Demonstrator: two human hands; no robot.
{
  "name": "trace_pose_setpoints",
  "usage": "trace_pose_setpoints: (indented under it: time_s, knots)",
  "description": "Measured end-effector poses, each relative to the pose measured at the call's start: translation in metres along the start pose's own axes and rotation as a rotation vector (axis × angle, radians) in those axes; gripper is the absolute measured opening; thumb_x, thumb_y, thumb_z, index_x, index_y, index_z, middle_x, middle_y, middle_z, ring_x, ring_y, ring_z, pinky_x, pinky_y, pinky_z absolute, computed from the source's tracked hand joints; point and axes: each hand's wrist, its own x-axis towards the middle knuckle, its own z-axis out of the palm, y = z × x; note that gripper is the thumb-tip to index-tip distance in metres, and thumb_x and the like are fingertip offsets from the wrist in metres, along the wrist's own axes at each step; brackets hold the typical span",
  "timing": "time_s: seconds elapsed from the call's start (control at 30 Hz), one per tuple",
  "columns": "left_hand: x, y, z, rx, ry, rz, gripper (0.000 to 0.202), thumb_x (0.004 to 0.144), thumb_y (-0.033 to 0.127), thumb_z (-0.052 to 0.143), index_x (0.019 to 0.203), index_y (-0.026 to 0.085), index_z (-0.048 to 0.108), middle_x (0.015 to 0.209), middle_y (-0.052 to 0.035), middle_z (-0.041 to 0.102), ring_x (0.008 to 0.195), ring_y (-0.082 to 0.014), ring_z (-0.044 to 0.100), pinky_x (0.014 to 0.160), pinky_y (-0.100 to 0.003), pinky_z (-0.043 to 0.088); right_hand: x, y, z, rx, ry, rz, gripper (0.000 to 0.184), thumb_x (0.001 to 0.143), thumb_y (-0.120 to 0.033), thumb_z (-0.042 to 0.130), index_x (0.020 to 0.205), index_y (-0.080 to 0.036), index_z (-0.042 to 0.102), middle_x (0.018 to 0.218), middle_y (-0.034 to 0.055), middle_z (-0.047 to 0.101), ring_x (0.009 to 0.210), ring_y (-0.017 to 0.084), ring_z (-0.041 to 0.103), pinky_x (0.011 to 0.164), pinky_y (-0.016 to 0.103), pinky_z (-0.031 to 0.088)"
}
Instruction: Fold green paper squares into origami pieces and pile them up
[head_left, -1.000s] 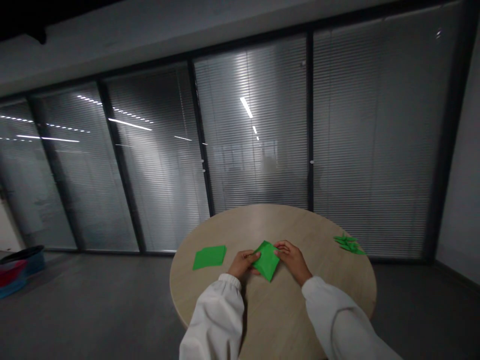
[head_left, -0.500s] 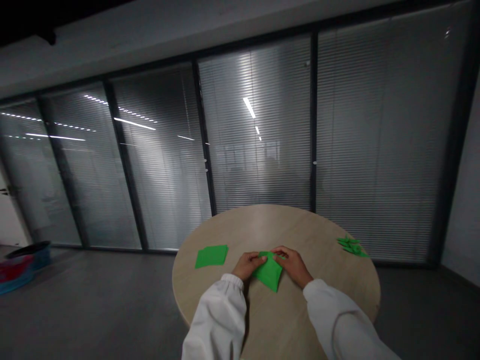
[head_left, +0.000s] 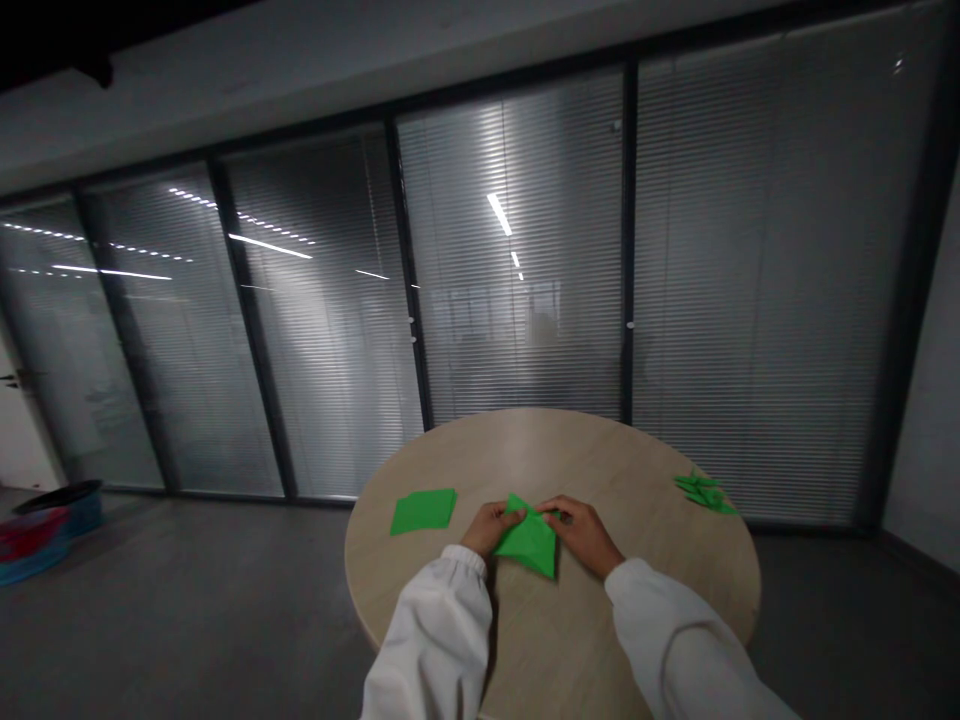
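Both my hands work a green sheet of paper on the round wooden table. My left hand pinches the sheet's left edge near its raised top corner. My right hand grips its right edge with curled fingers. The sheet is partly folded, with its upper part lifted into a point and its lower corner flat on the table. White sleeves cover both my arms.
A stack of flat green paper squares lies on the table left of my hands. Several small folded green pieces sit near the table's right rim. Glass walls with blinds stand behind. Coloured tubs rest on the floor far left.
The sheet's far corner has been brought down toward me and then stands up as a point between my hands. My hands drew closer together. The view shifted slightly.
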Motion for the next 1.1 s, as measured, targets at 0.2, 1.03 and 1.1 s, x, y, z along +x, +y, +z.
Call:
trace_pose_setpoints:
  time_s: [0.2,1.03,1.1]
  knots:
    - [0.004,-0.004,-0.004,-0.060,0.042,0.043,0.044,0.048,0.049,0.081,0.067,0.011,0.071,0.061,-0.0050,0.068,0.053,-0.0150,0.058,0.058,-0.027,0.044,0.000,0.001,0.000,0.055,-0.079,-0.129,0.044,0.071,-0.006,0.042,0.100,-0.022,0.071,0.101,0.0067,0.069,0.100,0.018,0.061,0.095,0.035,0.045]
    - [0.010,-0.012,-0.014,0.046,0.029,0.172,0.073,0.041,0.035,0.088,0.107,0.013,0.064,0.097,-0.0125,0.070,0.088,-0.0230,0.064,0.082,-0.035,0.047,0.002,0.031,0.001,-0.045,0.026,0.119,0.016,0.067,-0.021,0.065,0.079,-0.020,0.074,0.084,0.0072,0.073,0.080,0.023,0.066,0.076,0.033,0.050]
    - [0.010,-0.014,-0.018,0.157,0.032,0.174,0.075,0.036,0.027,0.089,0.106,0.013,0.066,0.105,-0.0148,0.068,0.095,-0.0256,0.063,0.086,-0.037,0.047,0.002,0.033,0.000,-0.084,0.044,0.150,0.016,0.066,-0.020,0.064,0.079,-0.020,0.074,0.083,0.0071,0.073,0.080,0.023,0.066,0.075,0.033,0.050]
